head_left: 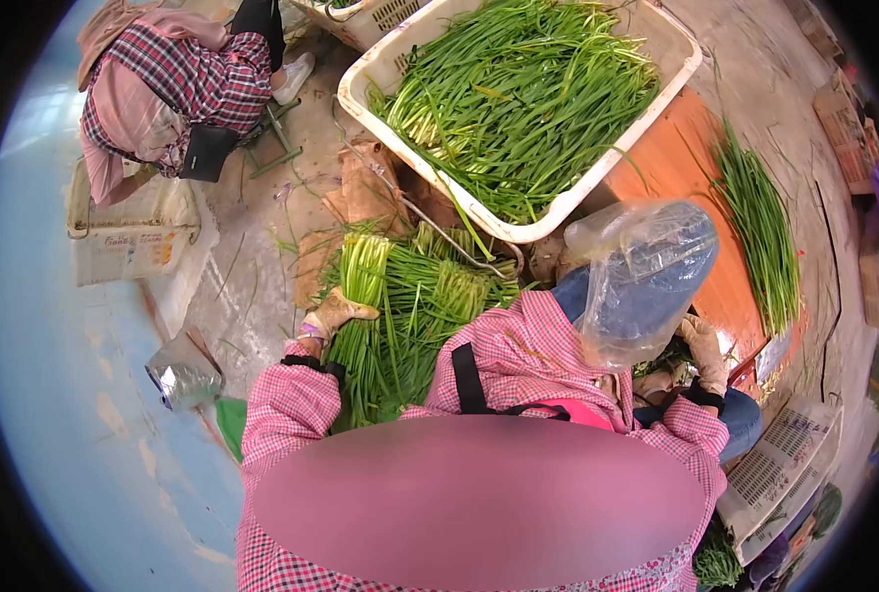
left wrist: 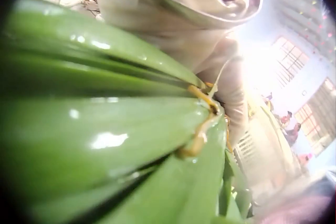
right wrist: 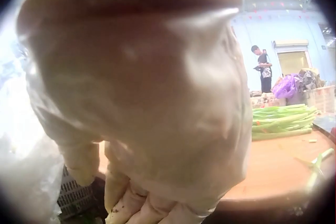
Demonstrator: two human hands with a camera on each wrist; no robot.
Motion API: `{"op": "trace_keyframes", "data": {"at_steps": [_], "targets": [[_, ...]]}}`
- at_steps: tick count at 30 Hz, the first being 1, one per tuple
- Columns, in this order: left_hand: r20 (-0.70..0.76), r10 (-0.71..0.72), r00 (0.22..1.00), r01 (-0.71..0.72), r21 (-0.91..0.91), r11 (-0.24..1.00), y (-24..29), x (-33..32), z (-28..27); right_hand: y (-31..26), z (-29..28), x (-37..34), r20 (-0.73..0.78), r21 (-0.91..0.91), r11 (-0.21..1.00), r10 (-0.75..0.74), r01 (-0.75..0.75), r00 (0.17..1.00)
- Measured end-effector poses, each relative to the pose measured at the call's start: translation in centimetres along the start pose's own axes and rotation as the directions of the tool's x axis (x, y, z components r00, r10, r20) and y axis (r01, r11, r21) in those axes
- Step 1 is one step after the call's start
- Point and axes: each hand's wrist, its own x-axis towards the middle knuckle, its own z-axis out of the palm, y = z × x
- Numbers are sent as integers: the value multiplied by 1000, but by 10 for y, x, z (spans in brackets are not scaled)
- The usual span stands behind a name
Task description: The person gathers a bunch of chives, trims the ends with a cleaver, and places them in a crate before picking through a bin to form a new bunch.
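Note:
My gloved left hand (head_left: 333, 314) grips a bunch of garlic chives (head_left: 364, 271) by its side, pale stems pointing away from me. Close up in the left wrist view, a yellowish rubber band (left wrist: 202, 124) crosses the broad green leaves (left wrist: 105, 129). More chives (head_left: 429, 316) lie in a heap beside and beneath that bunch. My gloved right hand (head_left: 704, 350) is low beside the plastic-wrapped knee, at the near edge of an orange-brown board (head_left: 642, 173). In the right wrist view its fingers (right wrist: 149, 208) bend downward, their tips partly hidden; I cannot tell whether they hold anything.
A big white crate (head_left: 558, 229) heaped with chives stands ahead. Loose chives (head_left: 755, 227) lie along the board's right side. Another person (head_left: 178, 94) bends over a white crate (head_left: 133, 237) at the far left. A white basket (head_left: 785, 464) is tipped at the lower right.

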Motion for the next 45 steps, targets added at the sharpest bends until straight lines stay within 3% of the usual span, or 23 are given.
{"op": "trace_keyframes", "data": {"at_steps": [1,5,8,9,12,13,15,18,20,21,22,24,26,28,29,30,32,33,34,36,40,42,45], "targets": [[-10,-21,1000,21,-12,1000,-7,-2,0,-1,0,1,1,-25,1000,0,0,1000],[13,311,950,-296,344,891,23,-22,23,10,-5,7,-8,-68,998,8,-9,1000],[35,266,963,-259,388,885,36,-28,43,4,0,6,20,-83,996,24,-22,1000],[45,190,981,-177,613,770,61,-33,50,-4,4,4,-10,-157,987,27,-29,1000],[367,406,837,-524,753,399,42,-14,68,-20,13,-4,-98,-366,929,25,-59,995],[384,283,879,-477,721,503,21,6,79,-17,13,-6,-116,-386,920,26,-70,993],[399,306,864,-499,755,426,23,29,106,-6,11,-10,-165,-371,925,22,-83,986],[364,213,907,-421,763,490,0,78,133,33,4,-13,-292,61,996,76,-60,953],[305,189,934,-358,801,479,-1,95,151,62,-2,-15,-359,463,886,159,28,920],[262,205,943,-327,841,430,7,95,162,66,-2,-15,-360,510,859,168,42,918],[221,223,949,-293,878,378,13,95,172,70,-1,-15,-349,487,873,155,38,924],[183,259,949,-258,920,295,-1,108,184,46,6,-17,-272,-71,997,-8,-11,962],[150,331,932,-244,933,264,-35,119,204,-10,21,-31,-193,-470,879,-22,-73,981],[112,579,808,-263,947,184,-68,119,209,-66,35,-48,-186,-538,822,102,-188,977],[81,451,889,-181,966,185,-77,133,210,-38,27,-36,-187,-465,886,-97,-2,978],[102,530,842,-203,969,137,-91,131,204,-18,21,-33,-190,-486,872,-173,61,966],[126,698,705,-306,942,139,-98,135,191,-10,12,-35,-313,-590,801,-346,104,885],[120,696,708,-344,920,191,-82,129,189,23,3,-11,-448,-420,876,-429,239,784],[124,685,718,-366,905,219,-68,131,189,-10,-4,-34,-605,-406,912,-319,63,730],[135,628,766,-392,873,291,-36,122,197,19,-35,-24,-800,-249,942,-331,226,500],[215,518,828,-437,826,355,20,120,208,24,-78,-39,-952,-298,861,-299,-413,63],[247,467,849,-446,808,384,46,116,211,34,-92,-43,-999,-43,802,-46,-595,11],[320,389,864,-474,776,415,89,104,213,57,-102,-40,-989,55,810,126,-584,81]]}}
